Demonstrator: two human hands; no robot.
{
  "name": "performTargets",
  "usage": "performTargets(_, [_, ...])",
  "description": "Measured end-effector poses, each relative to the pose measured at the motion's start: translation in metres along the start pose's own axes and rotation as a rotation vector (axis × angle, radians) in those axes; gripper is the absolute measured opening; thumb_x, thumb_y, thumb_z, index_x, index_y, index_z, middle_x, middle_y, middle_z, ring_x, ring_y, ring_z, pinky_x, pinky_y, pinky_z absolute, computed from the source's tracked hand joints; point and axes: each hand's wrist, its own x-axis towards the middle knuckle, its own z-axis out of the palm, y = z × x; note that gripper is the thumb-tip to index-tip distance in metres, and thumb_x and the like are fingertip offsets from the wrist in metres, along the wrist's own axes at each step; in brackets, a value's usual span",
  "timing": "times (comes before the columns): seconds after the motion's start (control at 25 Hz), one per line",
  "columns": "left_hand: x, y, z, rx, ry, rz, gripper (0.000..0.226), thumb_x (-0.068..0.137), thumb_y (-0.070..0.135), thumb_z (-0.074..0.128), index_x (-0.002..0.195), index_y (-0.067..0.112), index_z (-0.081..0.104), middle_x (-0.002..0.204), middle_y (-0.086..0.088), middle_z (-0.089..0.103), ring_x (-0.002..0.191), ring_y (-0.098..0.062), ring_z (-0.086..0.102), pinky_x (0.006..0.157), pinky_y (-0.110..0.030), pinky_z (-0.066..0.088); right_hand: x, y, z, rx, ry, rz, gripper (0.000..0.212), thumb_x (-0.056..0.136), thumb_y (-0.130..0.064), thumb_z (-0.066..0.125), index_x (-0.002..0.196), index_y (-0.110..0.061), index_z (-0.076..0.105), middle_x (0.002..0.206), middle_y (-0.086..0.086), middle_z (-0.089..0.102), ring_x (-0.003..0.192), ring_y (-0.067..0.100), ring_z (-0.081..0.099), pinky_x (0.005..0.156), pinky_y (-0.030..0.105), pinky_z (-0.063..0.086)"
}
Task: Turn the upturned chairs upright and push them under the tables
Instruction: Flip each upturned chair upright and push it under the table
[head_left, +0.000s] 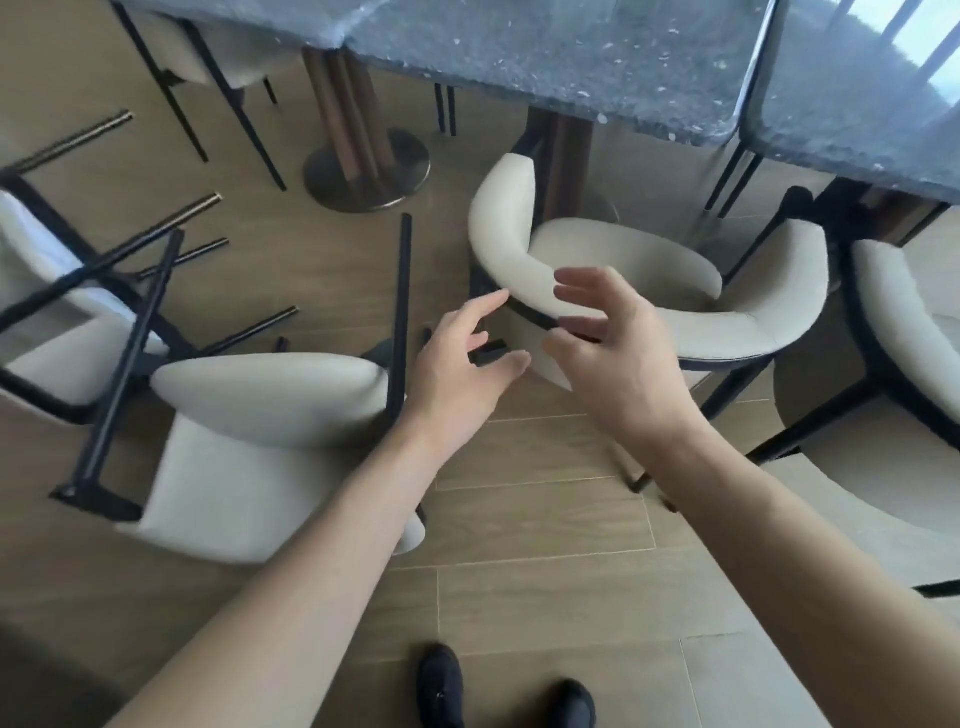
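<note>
Right hand (602, 343) released, fingers spread, at curved backrest of upright chair (623, 270); contact unclear. Left hand (467, 353) released, just left of backrest. Chair directly ahead, seat facing worktop (571, 62), partly under. Upturned chair (260, 441) lies left, nearer left hand.

Dining room, wood-look floor, daylight from upper right.

Pale brown plank floor (519, 571) with thin light seams. Brown ribbed pedestal (345, 119) on a round metal base (366, 176), second pedestal (563, 156) just right of it. Bright window (924, 36) with dark bars at the top right corner.
</note>
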Motion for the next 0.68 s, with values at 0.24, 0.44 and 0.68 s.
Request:
performTargets(0.24, [-0.09, 0.029, -0.081, -0.296, 0.197, -0.085, 0.041, 0.096, 0.017, 0.064, 0.133, 0.034, 0.061, 0.135, 0.014, 0.061, 0.112, 0.008, 0.061, 0.098, -0.018, 0.049, -0.055, -0.092, 0.036, 0.137, -0.163, -0.019, 0.031, 0.086, -0.006, 0.059, 0.109, -0.024, 0.068, 0.106, -0.017, 0.069, 0.085, -0.005, 0.068, 0.082, 0.018, 0.054])
performTargets(0.44, [-0.147, 0.03, -0.165, -0.382, 0.273, -0.158, 0.03, 0.093, 0.019, 0.064, 0.119, 0.034, 0.069, 0.122, 0.014, 0.07, 0.118, -0.007, 0.064, 0.096, -0.031, 0.049, -0.093, -0.155, 0.091, 0.095, -0.337, -0.057, 0.024, 0.087, -0.013, 0.061, 0.108, -0.025, 0.067, 0.107, -0.015, 0.069, 0.088, -0.006, 0.066, 0.073, 0.007, 0.048])
performTargets(0.68, [-0.208, 0.007, -0.25, -0.463, 0.422, -0.225, 0.012, 0.091, 0.029, 0.068, 0.1, 0.032, 0.076, 0.112, 0.006, 0.076, 0.102, -0.013, 0.072, 0.091, -0.032, 0.049, -0.137, -0.208, 0.182, 0.174, -0.437, -0.028, 0.02, 0.089, -0.01, 0.062, 0.104, -0.021, 0.069, 0.103, -0.01, 0.07, 0.089, -0.002, 0.066, 0.084, 0.027, 0.054])
